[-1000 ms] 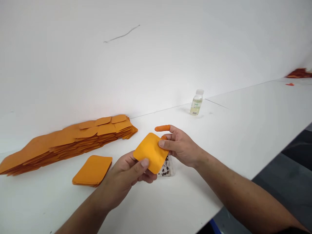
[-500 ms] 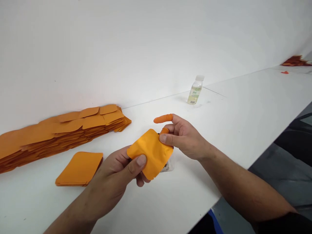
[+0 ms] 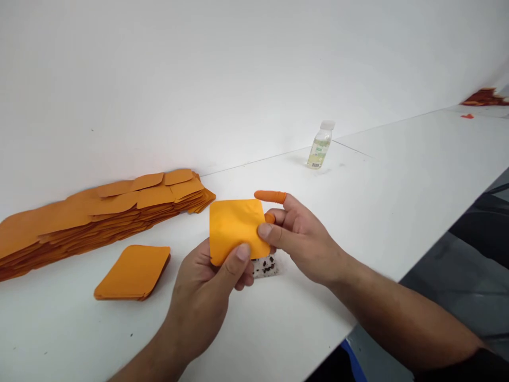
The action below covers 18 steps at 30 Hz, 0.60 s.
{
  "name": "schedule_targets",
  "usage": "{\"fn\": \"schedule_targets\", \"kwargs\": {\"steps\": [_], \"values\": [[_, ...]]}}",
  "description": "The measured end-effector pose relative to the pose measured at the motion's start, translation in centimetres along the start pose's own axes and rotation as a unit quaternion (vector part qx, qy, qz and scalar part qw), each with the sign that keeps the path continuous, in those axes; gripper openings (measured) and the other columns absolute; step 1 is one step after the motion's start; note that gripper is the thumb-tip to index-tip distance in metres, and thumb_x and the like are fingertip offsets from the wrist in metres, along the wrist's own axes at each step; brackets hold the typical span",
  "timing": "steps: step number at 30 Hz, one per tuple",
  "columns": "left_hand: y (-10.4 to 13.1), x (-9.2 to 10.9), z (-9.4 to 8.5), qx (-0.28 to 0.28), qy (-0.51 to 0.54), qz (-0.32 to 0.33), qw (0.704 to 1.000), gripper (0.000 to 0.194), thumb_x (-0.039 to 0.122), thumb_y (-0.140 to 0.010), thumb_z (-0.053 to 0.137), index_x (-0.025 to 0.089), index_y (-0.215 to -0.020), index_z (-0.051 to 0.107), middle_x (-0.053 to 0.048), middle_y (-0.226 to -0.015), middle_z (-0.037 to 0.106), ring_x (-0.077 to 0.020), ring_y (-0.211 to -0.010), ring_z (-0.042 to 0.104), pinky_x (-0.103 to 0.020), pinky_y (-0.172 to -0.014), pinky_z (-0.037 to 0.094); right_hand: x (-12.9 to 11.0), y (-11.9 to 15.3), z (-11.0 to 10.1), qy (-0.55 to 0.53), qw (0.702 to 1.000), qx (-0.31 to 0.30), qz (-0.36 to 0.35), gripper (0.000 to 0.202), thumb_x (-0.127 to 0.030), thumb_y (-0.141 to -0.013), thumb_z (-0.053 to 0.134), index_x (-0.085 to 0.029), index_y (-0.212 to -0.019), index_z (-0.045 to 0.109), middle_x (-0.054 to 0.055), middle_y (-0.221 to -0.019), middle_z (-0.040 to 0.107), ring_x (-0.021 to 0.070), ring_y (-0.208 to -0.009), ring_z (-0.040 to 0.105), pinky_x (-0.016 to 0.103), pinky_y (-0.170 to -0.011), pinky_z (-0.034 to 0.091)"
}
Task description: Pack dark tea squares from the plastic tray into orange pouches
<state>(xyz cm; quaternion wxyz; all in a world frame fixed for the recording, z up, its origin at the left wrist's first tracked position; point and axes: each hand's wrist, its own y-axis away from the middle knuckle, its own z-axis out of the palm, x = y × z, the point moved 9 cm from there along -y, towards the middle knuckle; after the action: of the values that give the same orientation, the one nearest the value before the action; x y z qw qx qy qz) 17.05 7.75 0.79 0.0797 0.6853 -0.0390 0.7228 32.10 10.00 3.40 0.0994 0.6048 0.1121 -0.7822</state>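
Fingers of both hands pinching orange pouch [image 3: 235,229], left hand [image 3: 207,292] below, right hand [image 3: 302,239] beside

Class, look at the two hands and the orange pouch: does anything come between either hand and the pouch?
Nothing visible does. The left hand and right hand both pinch the orange pouch directly, above the small clear tray.

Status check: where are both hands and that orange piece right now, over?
Left hand and right hand both pinch one orange pouch above the table. Small clear container of dark bits beneath. Nothing blocking.
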Motion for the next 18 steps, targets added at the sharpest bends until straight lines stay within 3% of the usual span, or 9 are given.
{"fn": "schedule_targets", "kwargs": {"steps": [2, 6, 9, 14, 18], "values": [[0.2, -0.1, 0.2, -0.036, -0.011, -0.021, 0.999, 0.036, 0.059, -0.085, 0.08, 0.023, -0.081, 0.072, -0.001, -0.069, 0.067, -0.0156, -0.063, 0.058, -0.027, -0.057, 0.051, -0.8, -0.2, -0.6, 0.009, 0.999, 0.018, -0.035, 0.051, -0.024, -0.094, 0.073, -0.024, -0.138, 0.05, -0.007, -0.081, 0.059, 0.0124, -0.073, 0.062, 0.029, -0.07, 0.054], [0.1, 0.0, -0.2, -0.08, -0.052, -0.04, 0.995, 0.036, 0.061, -0.085, 0.078, 0.026, -0.081, 0.076, -0.002, -0.071, 0.067, -0.0154, -0.063, 0.056, -0.025, -0.055, 0.051, -1.4, -0.4, -0.3, 0.041, 0.997, -0.038, -0.052, 0.05, -0.024, -0.097, 0.07, -0.026, -0.142, 0.048, -0.006, -0.086, 0.057, 0.0119, -0.07, 0.061, 0.03, -0.068, 0.055], [-0.2, -0.1, -1.1, -0.073, -0.062, -0.041, 0.995, 0.037, 0.061, -0.086, 0.077, 0.026, -0.076, 0.073, -0.002, -0.068, 0.066, -0.0157, -0.062, 0.055, -0.025, -0.055, 0.052, -1.3, -0.3, 0.0, 0.061, 0.995, -0.072, -0.043, 0.05, -0.025, -0.099, 0.069, -0.028, -0.144, 0.048, -0.006, -0.087, 0.056, 0.01, -0.065, 0.059, 0.027, -0.062, 0.054], [-0.2, -0.6, -1.9, -0.065, -0.095, -0.051, 0.992, 0.035, 0.06, -0.088, 0.075, 0.025, -0.088, 0.077, -0.004, -0.075, 0.07, -0.018, -0.067, 0.06, -0.027, -0.058, 0.055, -1.0, -0.4, -0.1, 0.06, 0.995, -0.071, -0.029, 0.049, -0.026, -0.098, 0.072, -0.029, -0.142, 0.05, -0.006, -0.088, 0.059, 0.0096, -0.063, 0.061, 0.026, -0.059, 0.054], [-0.3, 0.1, -2.7, 0.006, -0.076, -0.027, 0.997, 0.039, 0.062, -0.085, 0.078, 0.024, -0.079, 0.072, -0.002, -0.069, 0.066, -0.0167, -0.063, 0.058, -0.028, -0.058, 0.055, -0.9, -0.7, -0.5, 0.032, 0.998, -0.042, -0.028, 0.047, -0.034, -0.097, 0.075, -0.025, -0.136, 0.051, -0.004, -0.086, 0.064, 0.0119, -0.067, 0.066, 0.028, -0.063, 0.058]]}}
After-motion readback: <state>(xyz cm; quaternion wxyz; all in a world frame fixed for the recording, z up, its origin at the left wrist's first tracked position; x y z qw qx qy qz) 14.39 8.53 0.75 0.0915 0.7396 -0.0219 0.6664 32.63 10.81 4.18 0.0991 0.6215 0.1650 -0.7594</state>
